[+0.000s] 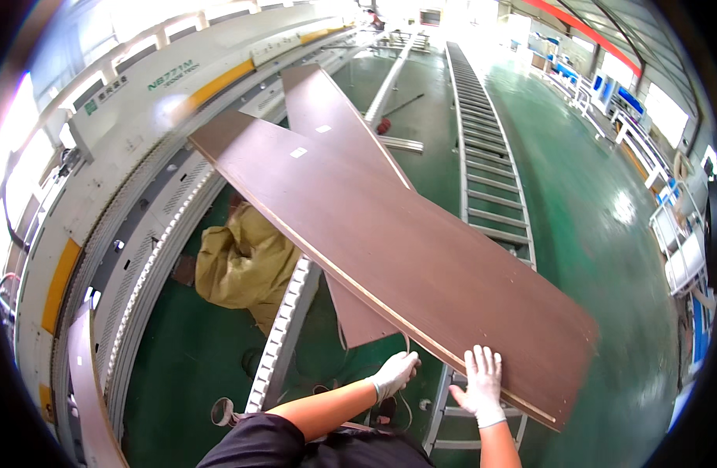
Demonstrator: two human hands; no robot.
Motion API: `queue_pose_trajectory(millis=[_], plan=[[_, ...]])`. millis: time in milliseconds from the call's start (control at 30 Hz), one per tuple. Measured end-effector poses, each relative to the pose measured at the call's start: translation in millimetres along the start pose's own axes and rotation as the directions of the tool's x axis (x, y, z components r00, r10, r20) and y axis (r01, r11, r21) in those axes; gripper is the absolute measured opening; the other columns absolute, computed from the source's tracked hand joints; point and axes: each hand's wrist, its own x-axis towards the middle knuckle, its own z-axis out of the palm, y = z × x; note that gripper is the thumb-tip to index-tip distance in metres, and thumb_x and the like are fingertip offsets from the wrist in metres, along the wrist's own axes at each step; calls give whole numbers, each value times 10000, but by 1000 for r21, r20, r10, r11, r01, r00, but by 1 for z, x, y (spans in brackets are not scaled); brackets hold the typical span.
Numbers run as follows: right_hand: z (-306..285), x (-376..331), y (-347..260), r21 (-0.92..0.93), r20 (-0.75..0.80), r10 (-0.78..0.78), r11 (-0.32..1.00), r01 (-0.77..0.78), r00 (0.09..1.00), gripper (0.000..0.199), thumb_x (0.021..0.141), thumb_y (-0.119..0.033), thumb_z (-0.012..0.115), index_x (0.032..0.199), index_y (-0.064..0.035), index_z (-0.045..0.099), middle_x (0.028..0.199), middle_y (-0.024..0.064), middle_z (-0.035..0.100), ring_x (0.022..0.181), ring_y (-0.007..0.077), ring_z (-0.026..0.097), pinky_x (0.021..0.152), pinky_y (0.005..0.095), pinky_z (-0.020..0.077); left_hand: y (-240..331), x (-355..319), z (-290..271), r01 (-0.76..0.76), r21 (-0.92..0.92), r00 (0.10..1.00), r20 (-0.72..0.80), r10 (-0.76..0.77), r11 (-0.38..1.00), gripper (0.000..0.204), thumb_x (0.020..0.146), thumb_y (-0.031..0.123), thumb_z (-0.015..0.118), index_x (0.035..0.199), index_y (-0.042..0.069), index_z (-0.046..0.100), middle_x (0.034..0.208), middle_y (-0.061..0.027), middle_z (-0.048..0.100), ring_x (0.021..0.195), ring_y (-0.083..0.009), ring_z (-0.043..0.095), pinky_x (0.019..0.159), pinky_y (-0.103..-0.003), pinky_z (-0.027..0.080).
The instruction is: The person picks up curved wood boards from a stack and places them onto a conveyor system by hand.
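Observation:
A long dark brown wooden panel (389, 234) lies slantwise across the picture, from upper left to lower right. My right hand (481, 382), in a white glove, presses flat with spread fingers against the panel's near edge. My left hand (395, 373), also gloved, curls under the same edge a little to the left. A second brown panel (327, 117) lies beneath the first and runs away toward the back. Both panels carry a small white sticker.
A big white and yellow machine (140, 132) with a toothed conveyor track (284, 327) curves along the left. A roller conveyor (483, 156) runs up the middle over the green floor (600, 195). A yellow cloth bundle (245, 265) lies below the panels. Blue and white racks (678, 226) stand at right.

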Motion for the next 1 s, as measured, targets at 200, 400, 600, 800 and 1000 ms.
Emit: queue_pose_trajectory(millis=[200,400,600,800,1000], plan=[[6,90,-59,-222,73,-60,972,74,996,992,730,-542,788,1479,-18,404,1542,203,373,1457,404,295,1214,603,177,25,-9,-48,2,340,978,195,-73,940,367,999,418,512,1065,81,642,738,19,509,538,-103,423,450,-282,365],[40,86,-52,-432,74,-19,901,50,997,988,726,-445,781,1516,-39,350,1599,207,283,1504,429,199,1228,635,84,86,-56,-128,-199,661,935,349,-62,723,218,945,334,576,912,123,621,674,-11,527,546,-193,481,484,-350,395],[18,87,-51,-315,189,177,942,-111,966,1031,696,-205,835,1559,-72,286,1633,181,230,1534,378,167,1231,632,108,200,-342,-380,168,968,906,-226,358,188,266,854,345,666,948,97,655,770,-67,592,695,-252,551,634,-390,440],[19,96,-45,-411,191,292,891,-194,937,1060,726,-252,849,1583,-107,243,1650,162,198,1537,364,158,1236,608,135,66,-555,-574,781,551,353,-778,519,295,367,762,356,756,984,71,689,865,-124,657,845,-310,622,784,-430,484],[13,107,-34,-346,90,386,877,-334,918,1040,718,-185,845,1571,-69,260,1645,142,235,1537,324,181,1265,531,126,41,-419,-516,512,850,784,-522,335,125,577,673,415,836,1092,46,691,1054,-171,688,1062,-372,638,967,-470,486]])
